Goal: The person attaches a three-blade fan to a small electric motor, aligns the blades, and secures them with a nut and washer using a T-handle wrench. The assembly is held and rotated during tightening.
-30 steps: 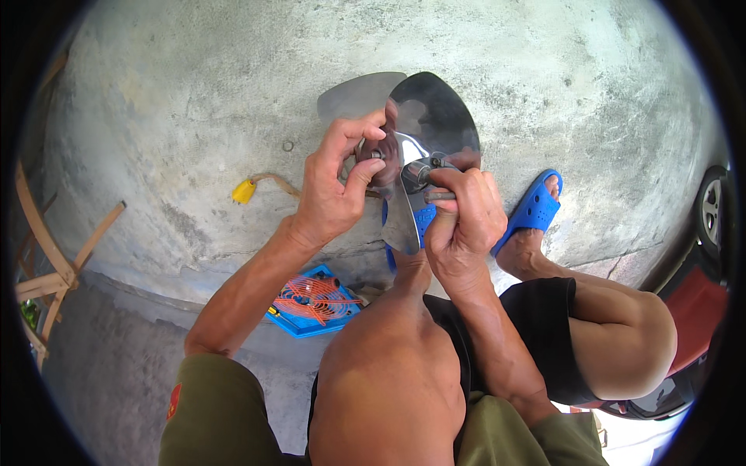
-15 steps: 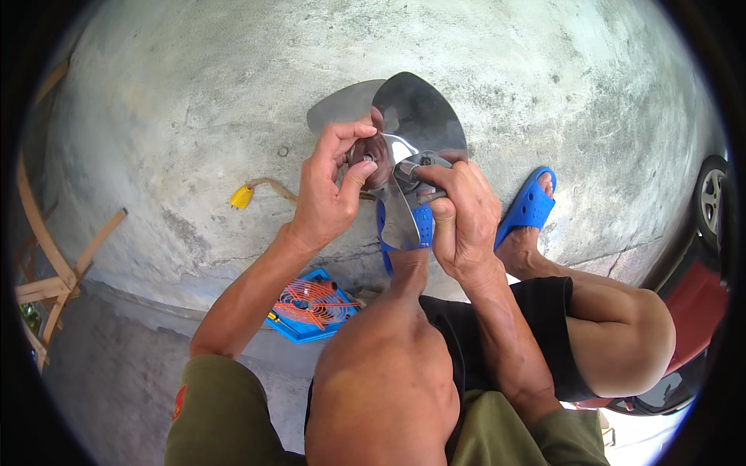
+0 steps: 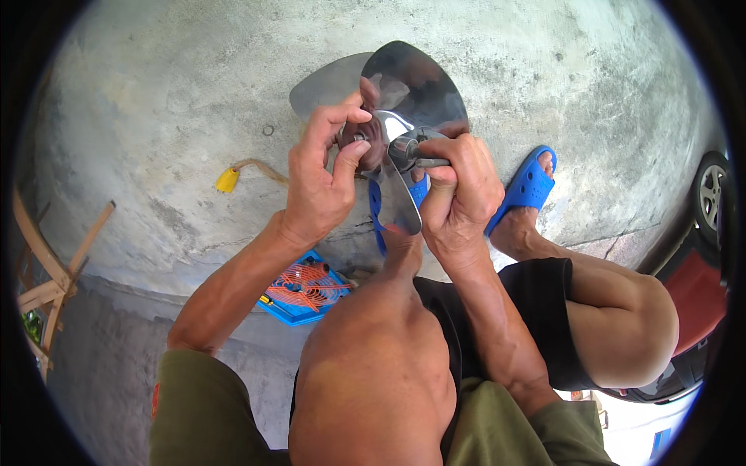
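A dark, see-through fan blade (image 3: 416, 85) with several broad wings is held up above the concrete. My left hand (image 3: 322, 167) grips it at the hub, thumb and forefinger curled around a small metal piece (image 3: 360, 139) in the centre. In my right hand (image 3: 465, 190), closed beside the hub, is a dark grey tool (image 3: 403, 152) with a rounded head and a short handle-like bar; its exact kind is partly hidden by my fingers. The head of this tool is close against the fan blade; whether they touch I cannot tell.
A blue fan casing with an orange grille (image 3: 311, 285) lies beside my raised knee. A yellow plug (image 3: 228, 180) on a cord and a small ring (image 3: 268, 130) rest on the concrete. Blue sandals (image 3: 531, 182) are on my feet. Wooden slats (image 3: 58, 272) stand left, a car wheel (image 3: 709, 194) right.
Both hands and the fan blade appear slightly higher in view, as the whole scene shifts a little. The right hand and its tool have turned somewhat against the hub.
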Demonstrator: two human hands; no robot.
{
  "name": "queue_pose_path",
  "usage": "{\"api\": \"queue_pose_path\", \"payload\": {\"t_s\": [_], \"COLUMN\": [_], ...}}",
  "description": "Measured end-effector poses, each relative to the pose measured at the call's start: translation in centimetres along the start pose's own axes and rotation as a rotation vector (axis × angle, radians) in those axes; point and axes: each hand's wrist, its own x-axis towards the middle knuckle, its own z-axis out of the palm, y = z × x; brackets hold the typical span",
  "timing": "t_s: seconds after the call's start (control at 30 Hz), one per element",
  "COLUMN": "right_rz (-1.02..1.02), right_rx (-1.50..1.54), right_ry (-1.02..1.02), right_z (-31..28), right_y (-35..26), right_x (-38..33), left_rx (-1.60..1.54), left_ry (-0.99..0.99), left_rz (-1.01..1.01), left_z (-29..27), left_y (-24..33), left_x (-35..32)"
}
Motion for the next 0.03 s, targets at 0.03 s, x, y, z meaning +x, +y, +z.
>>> {"api": "queue_pose_path", "payload": {"t_s": [0.03], "right_rz": [0.015], "right_rx": [0.009], "right_ry": [0.011], "right_z": [0.05], "right_y": [0.10], "right_x": [-0.09], "left_rx": [-0.007], "left_ry": [-0.011], "left_rz": [-0.028], "left_z": [0.02], "left_y": [0.23], "left_x": [0.00]}}
